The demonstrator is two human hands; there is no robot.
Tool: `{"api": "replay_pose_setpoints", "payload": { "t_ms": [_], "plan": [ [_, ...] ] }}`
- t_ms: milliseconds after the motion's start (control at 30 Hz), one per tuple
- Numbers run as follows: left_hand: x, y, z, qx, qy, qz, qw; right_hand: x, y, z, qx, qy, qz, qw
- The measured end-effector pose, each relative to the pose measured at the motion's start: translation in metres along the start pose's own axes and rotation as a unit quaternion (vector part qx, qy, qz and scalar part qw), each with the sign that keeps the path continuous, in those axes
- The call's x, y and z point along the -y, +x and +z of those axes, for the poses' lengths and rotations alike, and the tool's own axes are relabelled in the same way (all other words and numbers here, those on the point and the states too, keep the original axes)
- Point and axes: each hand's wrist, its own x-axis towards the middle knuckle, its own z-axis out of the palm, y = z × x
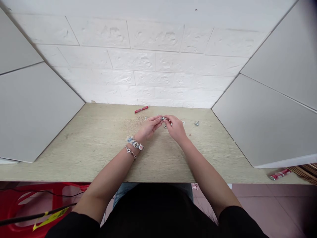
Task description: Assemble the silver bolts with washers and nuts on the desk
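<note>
Just above the wooden table, a small shiny metal fastener (162, 118) sits between my fingertips; whether it is a nut, a bolt or both together I cannot make out. My left hand (149, 127) pinches it from the left. From the right, the fingers of my right hand (176, 127) are closed on it too. Below my fingers lies a small metal ring (165, 126), like a nut or washer. A flat washer (183, 122) rests right of my right hand, and a bolt with a washer (196, 123) farther right. A small pale piece (146, 118) lies left of my left hand.
A red tube (141, 109) lies near the back wall. Another red cylinder (279, 174) is at the front right, beside brown sticks (303, 172). Grey panels (42, 112) stand at both sides of the table (99, 142). A red plastic stool (56, 191) is below left.
</note>
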Motion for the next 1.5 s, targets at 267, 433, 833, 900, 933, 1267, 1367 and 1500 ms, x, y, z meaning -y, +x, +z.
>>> {"api": "replay_pose_setpoints", "payload": {
  "t_ms": [267, 433, 833, 900, 933, 1267, 1367, 1500],
  "plan": [
    [-0.001, -0.001, 0.001, -0.001, 0.002, -0.005, 1.0, 0.006, -0.002, -0.002, -0.031, 0.023, 0.077, 0.996],
    [-0.001, 0.001, -0.001, 0.011, 0.008, 0.0, 1.0, 0.003, 0.0, 0.002, -0.009, 0.034, 0.01, 0.999],
    [-0.001, -0.004, 0.007, -0.003, 0.007, 0.011, 1.0, 0.007, -0.002, -0.005, -0.015, 0.024, 0.073, 0.997],
    [-0.001, -0.003, 0.005, -0.006, 0.0, 0.015, 1.0, 0.007, -0.002, -0.002, 0.001, 0.043, 0.048, 0.998],
    [-0.001, -0.003, 0.004, -0.003, -0.002, 0.016, 1.0, 0.007, -0.002, -0.001, 0.01, 0.05, 0.033, 0.998],
    [-0.003, -0.007, 0.008, 0.013, 0.006, 0.013, 1.0, 0.002, -0.002, 0.003, 0.01, 0.021, -0.017, 1.0],
    [-0.002, -0.007, 0.009, 0.001, 0.007, 0.007, 1.0, 0.003, -0.002, 0.0, 0.022, -0.006, 0.024, 0.999],
    [-0.002, -0.007, 0.01, 0.001, 0.006, -0.002, 1.0, 0.004, -0.003, -0.002, 0.019, -0.002, 0.086, 0.996]
  ]
}}
